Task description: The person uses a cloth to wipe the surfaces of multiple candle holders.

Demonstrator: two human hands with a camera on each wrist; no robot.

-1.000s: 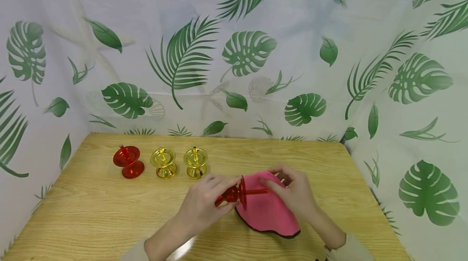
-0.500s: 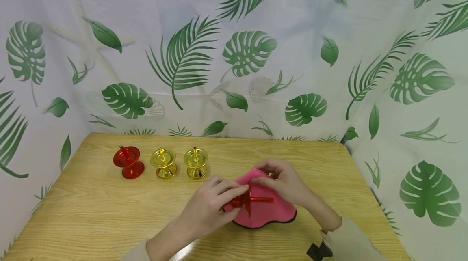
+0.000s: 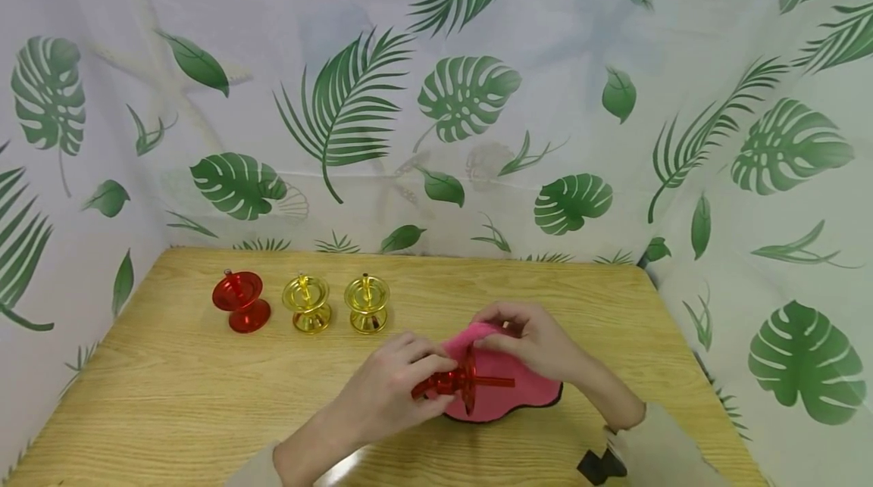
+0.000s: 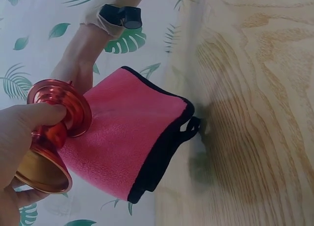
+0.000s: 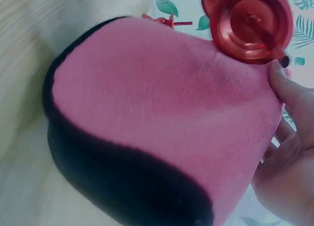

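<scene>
My left hand [image 3: 398,383] grips a shiny red candle holder [image 3: 449,382] by its stem and base, tipped sideways so its thin spike points right. In the left wrist view the thumb presses on the stem of the holder [image 4: 54,133] and the hollow base faces the camera. My right hand [image 3: 535,339] pinches a pink cloth [image 3: 505,396] with dark edging between thumb and fingers. The cloth [image 5: 162,88] hangs down behind the holder's dish, close against it; whether they touch is hard to tell.
At the back left of the wooden table [image 3: 204,396] stand another red candle holder [image 3: 247,301] and two gold ones, a left gold holder [image 3: 308,303] and a right gold holder [image 3: 367,303]. Leaf-printed sheeting [image 3: 375,131] surrounds the table on the back and sides.
The left hand has moved slightly right and down with the red holder. The right hand has shifted a little left, and the cloth has come up around the holder's dish.
</scene>
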